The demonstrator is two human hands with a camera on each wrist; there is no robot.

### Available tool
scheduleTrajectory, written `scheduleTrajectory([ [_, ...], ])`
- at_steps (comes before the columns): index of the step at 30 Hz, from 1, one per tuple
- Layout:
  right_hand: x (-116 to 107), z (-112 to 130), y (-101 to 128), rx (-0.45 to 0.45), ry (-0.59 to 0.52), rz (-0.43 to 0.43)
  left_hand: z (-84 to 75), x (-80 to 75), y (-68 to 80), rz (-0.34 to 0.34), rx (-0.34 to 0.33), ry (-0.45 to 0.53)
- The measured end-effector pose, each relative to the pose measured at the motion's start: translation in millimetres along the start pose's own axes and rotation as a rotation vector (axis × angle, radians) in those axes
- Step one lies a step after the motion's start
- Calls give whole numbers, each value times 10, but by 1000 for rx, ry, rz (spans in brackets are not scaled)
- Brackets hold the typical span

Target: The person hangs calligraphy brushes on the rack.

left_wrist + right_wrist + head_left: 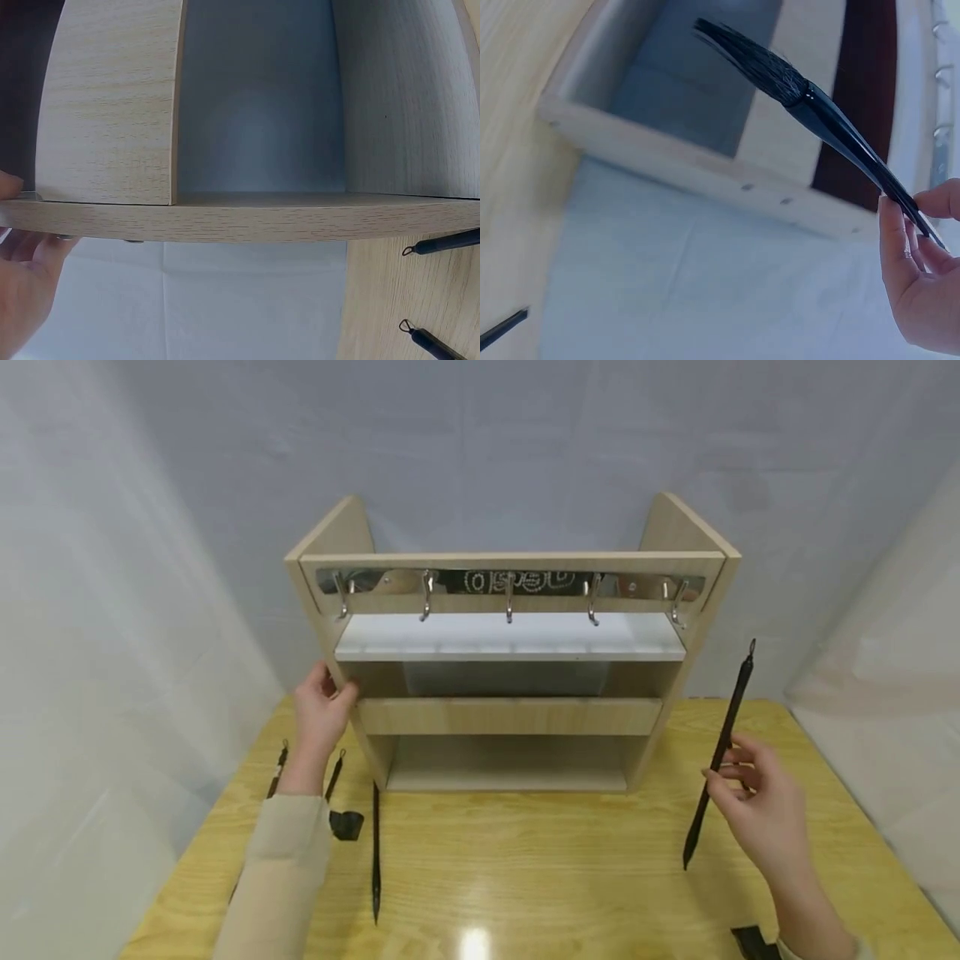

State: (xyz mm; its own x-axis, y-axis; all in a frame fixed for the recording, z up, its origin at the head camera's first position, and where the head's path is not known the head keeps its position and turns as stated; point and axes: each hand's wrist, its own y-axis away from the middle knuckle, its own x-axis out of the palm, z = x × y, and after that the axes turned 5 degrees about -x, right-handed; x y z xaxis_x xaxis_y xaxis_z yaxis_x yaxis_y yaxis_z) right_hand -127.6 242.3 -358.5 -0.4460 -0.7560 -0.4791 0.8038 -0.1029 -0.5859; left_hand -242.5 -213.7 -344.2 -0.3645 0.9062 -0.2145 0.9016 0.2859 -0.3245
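Observation:
A wooden shelf unit (510,717) stands in the middle of the table, with a row of metal hooks (510,597) along its top front rail. My left hand (321,714) grips the front edge of its left side panel (247,222), thumb on the inside and fingers around the outside. To the right of the shelf, my right hand (768,806) pinches a black calligraphy brush (726,735) mid-handle between thumb and fingertips. The brush tilts, hanging loop up and bristles (761,66) down, apart from the hooks.
Another black brush (376,860) lies by the shelf's front left corner. More brushes (335,777) and a small black object (347,826) lie around my left forearm. A black piece (753,942) sits near my right wrist. Pale cloth (510,452) hangs behind the wooden table (540,860).

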Motion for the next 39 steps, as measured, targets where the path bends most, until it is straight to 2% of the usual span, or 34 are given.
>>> scheduleTrajectory([
  [7,96,210,13,-129,-14,18,1,-17,21,-8,-3,-14],
  [16,152,265,-80,-197,-2,28,-4,1,28,-3,0,-26],
  [39,240,245,-189,-148,19,94,34,-5,33,-15,21,-43],
])
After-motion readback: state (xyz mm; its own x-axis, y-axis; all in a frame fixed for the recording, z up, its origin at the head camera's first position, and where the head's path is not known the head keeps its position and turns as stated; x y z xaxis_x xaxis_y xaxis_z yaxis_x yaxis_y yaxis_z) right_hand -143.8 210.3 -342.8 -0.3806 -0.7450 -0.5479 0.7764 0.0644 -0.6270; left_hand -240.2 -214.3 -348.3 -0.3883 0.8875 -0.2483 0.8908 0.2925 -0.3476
